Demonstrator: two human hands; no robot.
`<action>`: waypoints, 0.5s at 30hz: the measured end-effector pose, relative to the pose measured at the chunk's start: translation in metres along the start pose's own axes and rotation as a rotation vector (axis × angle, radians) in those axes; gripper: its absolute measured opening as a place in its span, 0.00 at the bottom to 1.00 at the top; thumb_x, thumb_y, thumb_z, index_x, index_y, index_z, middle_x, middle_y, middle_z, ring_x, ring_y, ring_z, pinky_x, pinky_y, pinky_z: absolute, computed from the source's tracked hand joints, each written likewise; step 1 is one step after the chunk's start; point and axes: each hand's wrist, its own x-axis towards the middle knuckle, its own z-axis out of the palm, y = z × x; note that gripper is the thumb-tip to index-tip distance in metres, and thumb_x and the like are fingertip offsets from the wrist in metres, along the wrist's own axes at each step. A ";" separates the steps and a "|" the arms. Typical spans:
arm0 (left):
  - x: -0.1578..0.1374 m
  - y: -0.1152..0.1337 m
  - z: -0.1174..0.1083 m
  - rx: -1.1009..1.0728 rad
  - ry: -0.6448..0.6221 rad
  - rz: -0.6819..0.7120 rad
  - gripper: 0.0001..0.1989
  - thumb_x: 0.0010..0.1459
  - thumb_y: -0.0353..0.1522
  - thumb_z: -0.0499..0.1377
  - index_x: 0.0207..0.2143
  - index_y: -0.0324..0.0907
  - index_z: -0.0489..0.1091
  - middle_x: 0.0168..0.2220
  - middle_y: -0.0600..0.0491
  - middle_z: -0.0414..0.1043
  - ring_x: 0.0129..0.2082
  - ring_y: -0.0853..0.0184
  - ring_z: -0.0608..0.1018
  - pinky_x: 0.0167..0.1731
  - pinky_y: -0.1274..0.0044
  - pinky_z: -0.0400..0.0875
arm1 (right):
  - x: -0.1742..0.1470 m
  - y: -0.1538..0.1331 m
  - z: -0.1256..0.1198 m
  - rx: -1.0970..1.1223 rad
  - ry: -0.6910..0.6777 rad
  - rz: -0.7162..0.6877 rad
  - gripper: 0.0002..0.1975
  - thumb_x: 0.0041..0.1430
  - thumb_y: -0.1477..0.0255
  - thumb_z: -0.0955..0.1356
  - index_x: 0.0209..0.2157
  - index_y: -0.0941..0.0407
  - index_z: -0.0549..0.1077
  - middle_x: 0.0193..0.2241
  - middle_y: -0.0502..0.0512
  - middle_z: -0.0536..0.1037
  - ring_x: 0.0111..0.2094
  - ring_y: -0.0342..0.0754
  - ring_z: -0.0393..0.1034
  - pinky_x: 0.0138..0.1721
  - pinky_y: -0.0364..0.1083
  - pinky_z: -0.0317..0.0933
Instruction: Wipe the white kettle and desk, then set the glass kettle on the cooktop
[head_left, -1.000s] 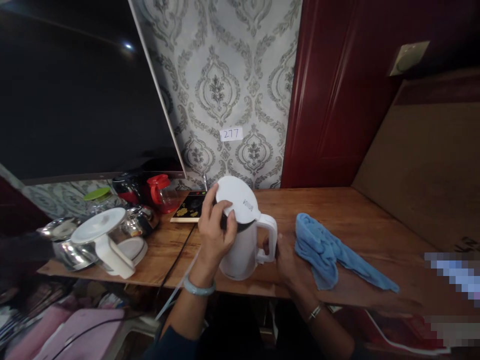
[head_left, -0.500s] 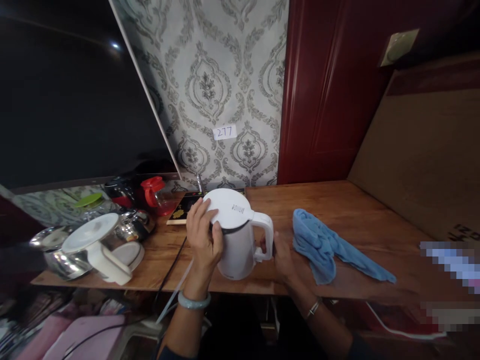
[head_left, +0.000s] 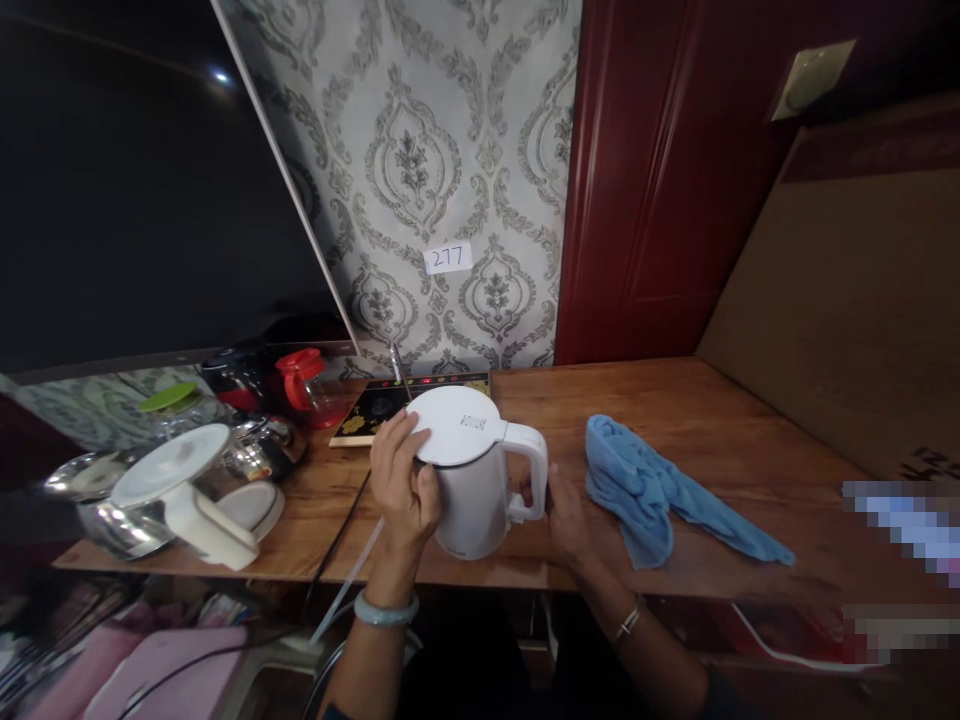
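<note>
A white electric kettle (head_left: 470, 505) stands near the front edge of the wooden table (head_left: 637, 385). Its round white lid (head_left: 454, 428) carries a small printed label, and its handle (head_left: 534, 465) points right. My left hand (head_left: 403, 485) rests on the kettle's left side, fingers stretched over the lid's edge and thumb apart against the body. At the handle is my right hand (head_left: 564, 510), with fingers reaching behind it and partly showing through its opening. A crumpled blue cloth (head_left: 637, 485) lies to the right.
Behind the kettle lies a black induction cooktop (head_left: 379, 408). On the left stand a white-lidded steel kettle (head_left: 176, 470), a red-topped glass jug (head_left: 319, 395) and other pots. A cardboard box (head_left: 847, 290) borders the right. A black cable (head_left: 337, 540) hangs over the front edge.
The kettle's lid sits slightly lower, and the dark gap beneath its rim has narrowed. My left hand has shifted a little with it; my right hand stays at the handle. The view has tilted slightly.
</note>
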 end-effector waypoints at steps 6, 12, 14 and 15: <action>-0.006 0.000 0.001 -0.002 0.017 0.000 0.15 0.70 0.36 0.50 0.51 0.43 0.73 0.54 0.41 0.77 0.59 0.54 0.75 0.59 0.57 0.68 | -0.001 -0.004 0.001 0.026 -0.004 0.026 0.37 0.56 0.32 0.60 0.22 0.52 0.72 0.19 0.53 0.73 0.22 0.48 0.65 0.24 0.47 0.60; -0.014 0.000 0.002 0.027 -0.005 -0.024 0.15 0.70 0.36 0.50 0.51 0.41 0.72 0.55 0.39 0.76 0.61 0.54 0.74 0.59 0.57 0.68 | -0.001 0.000 0.001 0.027 0.010 0.054 0.38 0.54 0.31 0.60 0.22 0.52 0.70 0.18 0.52 0.72 0.24 0.50 0.68 0.25 0.47 0.63; -0.015 -0.001 0.002 0.022 -0.010 -0.034 0.15 0.70 0.36 0.50 0.52 0.41 0.71 0.55 0.39 0.76 0.61 0.54 0.74 0.60 0.57 0.68 | -0.001 -0.001 0.001 0.038 -0.009 0.066 0.38 0.54 0.31 0.60 0.22 0.53 0.71 0.19 0.53 0.73 0.25 0.51 0.70 0.26 0.48 0.63; -0.015 -0.001 0.002 0.017 -0.011 -0.039 0.15 0.70 0.36 0.50 0.52 0.41 0.71 0.55 0.39 0.75 0.61 0.54 0.73 0.60 0.57 0.68 | 0.000 -0.002 0.000 0.044 -0.011 0.071 0.38 0.54 0.31 0.61 0.22 0.53 0.71 0.19 0.54 0.73 0.26 0.51 0.70 0.26 0.48 0.64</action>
